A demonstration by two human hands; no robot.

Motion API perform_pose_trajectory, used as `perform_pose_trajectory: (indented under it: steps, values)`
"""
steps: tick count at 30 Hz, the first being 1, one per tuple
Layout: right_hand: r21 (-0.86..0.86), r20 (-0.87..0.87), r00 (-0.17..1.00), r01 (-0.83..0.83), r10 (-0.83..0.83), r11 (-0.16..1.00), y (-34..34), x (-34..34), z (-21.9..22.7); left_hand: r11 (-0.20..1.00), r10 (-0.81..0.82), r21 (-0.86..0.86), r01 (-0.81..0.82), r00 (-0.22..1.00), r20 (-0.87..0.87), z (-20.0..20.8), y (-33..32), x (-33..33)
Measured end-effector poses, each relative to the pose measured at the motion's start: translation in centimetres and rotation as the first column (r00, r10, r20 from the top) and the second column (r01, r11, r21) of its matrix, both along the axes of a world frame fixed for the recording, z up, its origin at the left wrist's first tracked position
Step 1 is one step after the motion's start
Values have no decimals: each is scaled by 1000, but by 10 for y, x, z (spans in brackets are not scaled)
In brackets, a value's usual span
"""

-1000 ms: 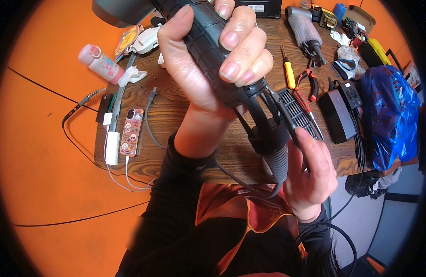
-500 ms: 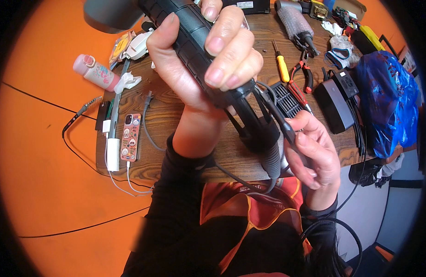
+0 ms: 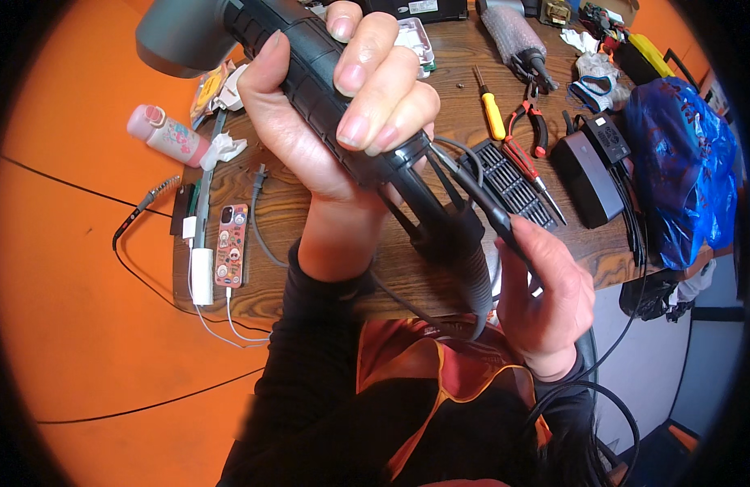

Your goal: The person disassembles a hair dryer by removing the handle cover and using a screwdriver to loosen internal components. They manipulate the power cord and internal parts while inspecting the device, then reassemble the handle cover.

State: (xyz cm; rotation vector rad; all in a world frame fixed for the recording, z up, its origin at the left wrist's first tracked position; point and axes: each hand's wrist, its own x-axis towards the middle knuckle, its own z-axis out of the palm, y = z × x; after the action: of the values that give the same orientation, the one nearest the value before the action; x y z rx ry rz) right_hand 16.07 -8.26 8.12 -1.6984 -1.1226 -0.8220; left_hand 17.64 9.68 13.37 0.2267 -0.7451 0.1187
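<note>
My left hand (image 3: 310, 158) is wrapped round the ribbed black handle of what looks like a hair dryer (image 3: 314, 77), held tilted above the table. Its wide grey head points to the upper left. From the handle's lower end a black sleeve (image 3: 449, 235) with a ribbed cord guard has been drawn down, showing a narrower inner part. Between the fingers of my right hand (image 3: 553, 288) is a slim dark precision screwdriver (image 3: 493, 211), its metal tip at the handle's lower end. A thin grey wire (image 3: 475, 159) loops beside the tip.
On the wooden table (image 3: 423, 292) lie a yellow screwdriver (image 3: 492, 116), red-handled pliers (image 3: 537, 126), a black bit set (image 3: 517, 191) and a black power adapter (image 3: 590, 183). A blue plastic bag (image 3: 679, 178) sits far right. At left are a phone (image 3: 231, 247) and pink bottle (image 3: 168, 134).
My left hand and the hair dryer have shifted slightly left. My right hand's fingers have closed further round the screwdriver, and its tip now meets the handle's end more plainly.
</note>
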Motion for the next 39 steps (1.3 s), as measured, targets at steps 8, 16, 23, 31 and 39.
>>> perform_pose_trajectory:
  steps: [8, 16, 23, 31, 39]
  values:
    - [594, -789, 64, -174, 611, 785, -14, -11, 14, 997, -58, 55, 57, 998, 20, -6, -10, 8]
    - [594, -694, 192, -390, 694, 703, -14, -2, 3, 990, -139, -13, 139, 988, -63, -3, -8, 5]
    - [-33, -121, 992, 32, -36, 999, -1, -3, -4, 998, -54, -32, 50, 991, -122, -6, -5, 8]
    - [159, -590, 775, -162, 225, 974, -12, -8, 8, 994, 57, 93, -50, 996, -76, -12, -7, 13]
    - [815, -574, -352, -156, 739, 559, -23, 11, 5, 994, 49, 95, -47, 999, -14, -11, -15, 10]
